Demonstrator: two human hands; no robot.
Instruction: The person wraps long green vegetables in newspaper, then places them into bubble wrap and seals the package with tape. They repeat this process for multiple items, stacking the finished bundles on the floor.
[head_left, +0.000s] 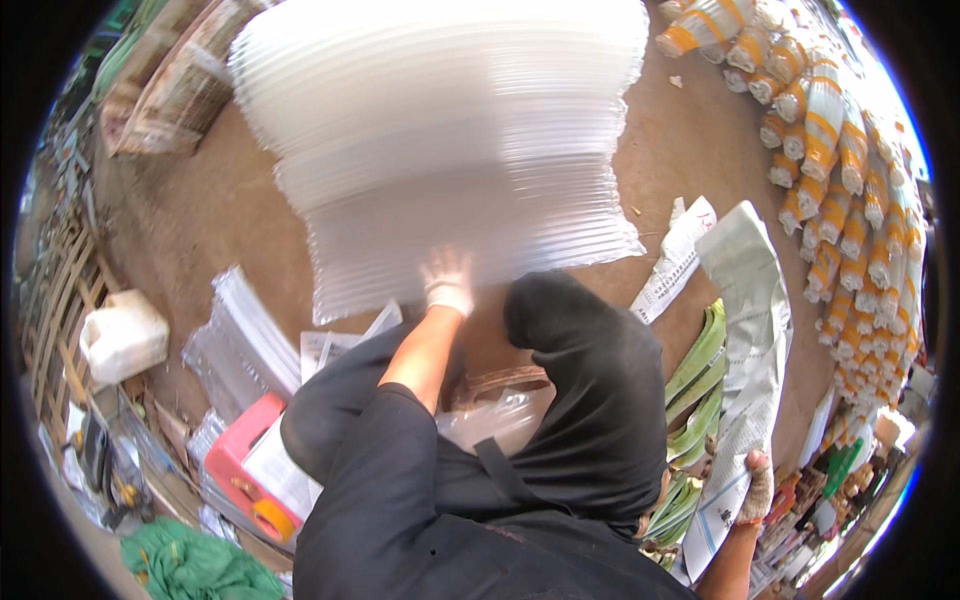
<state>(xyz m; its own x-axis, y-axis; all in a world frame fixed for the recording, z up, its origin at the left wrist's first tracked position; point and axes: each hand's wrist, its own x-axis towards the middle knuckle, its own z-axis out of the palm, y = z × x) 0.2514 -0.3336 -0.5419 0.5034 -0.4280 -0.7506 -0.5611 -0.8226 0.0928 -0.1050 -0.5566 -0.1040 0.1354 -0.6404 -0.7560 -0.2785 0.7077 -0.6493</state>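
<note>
In front of me a long sheet of clear air-column plastic wrap (420, 187) spreads over the floor, its ribs running crosswise. My left hand (447, 280), in a pale glove, lies on or just over its near edge with the fingers spread; it is blurred. To my right, my right hand (756, 484), in a knitted fingerless glove, grips a long folded newspaper sheet (750, 322) by its outer edge. Beside that paper, near my right leg, lie long green aloe-like leaves (697, 390). Another newspaper piece (671, 262) rests on the floor beyond them.
Plastic-wrapped bundles bound with orange tape (847, 172) are piled at the right. To my left are folded plastic wrap (240, 337), a red case (244, 450) with an orange tape roll (273, 519), a white jug (124, 336) and green cloth (195, 562). Cardboard (180, 90) stands far left.
</note>
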